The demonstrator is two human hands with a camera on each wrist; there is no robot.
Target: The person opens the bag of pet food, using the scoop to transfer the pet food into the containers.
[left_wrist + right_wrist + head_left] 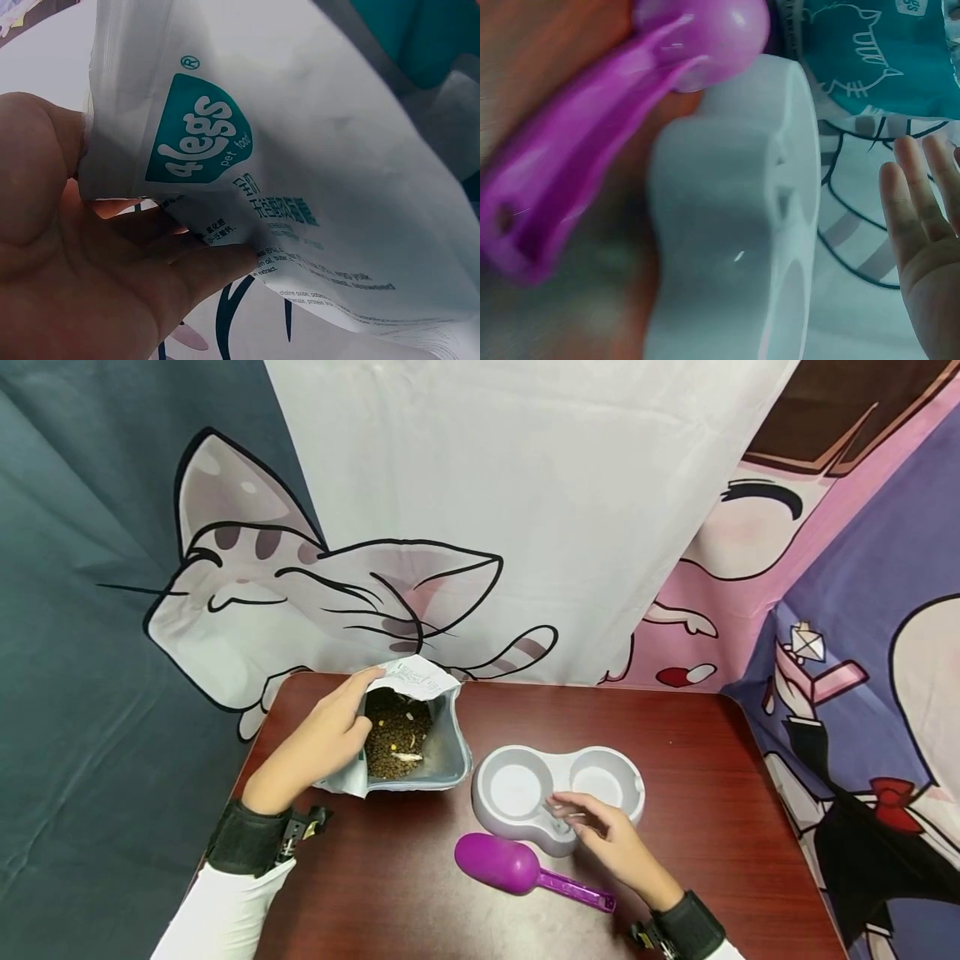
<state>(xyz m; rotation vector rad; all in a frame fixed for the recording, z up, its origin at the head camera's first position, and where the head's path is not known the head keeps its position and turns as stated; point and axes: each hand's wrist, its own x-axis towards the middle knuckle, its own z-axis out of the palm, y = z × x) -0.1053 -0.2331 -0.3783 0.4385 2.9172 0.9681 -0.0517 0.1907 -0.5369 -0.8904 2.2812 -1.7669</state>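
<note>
My left hand (330,731) grips the turned-out edge of a pet food bag (448,735), which stands open with brown kibble (390,735) inside. In the left wrist view the bag's silvery side (315,142) lies between the thumb and fingers. My right hand (611,839), fingers spread and holding nothing, hovers over the front of a grey double pet bowl (487,810). In the head view, its fingertips overlap the middle of that bowl. A purple scoop (498,862) lies rounded side up in front of the bowl, its handle pointing right.
The reddish-brown table (375,877) ends at the back against a hanging printed cloth (525,510) with a cartoon cat. More cloth (82,693) hangs close along the left side. Both wrists wear black straps (247,837) with small cameras.
</note>
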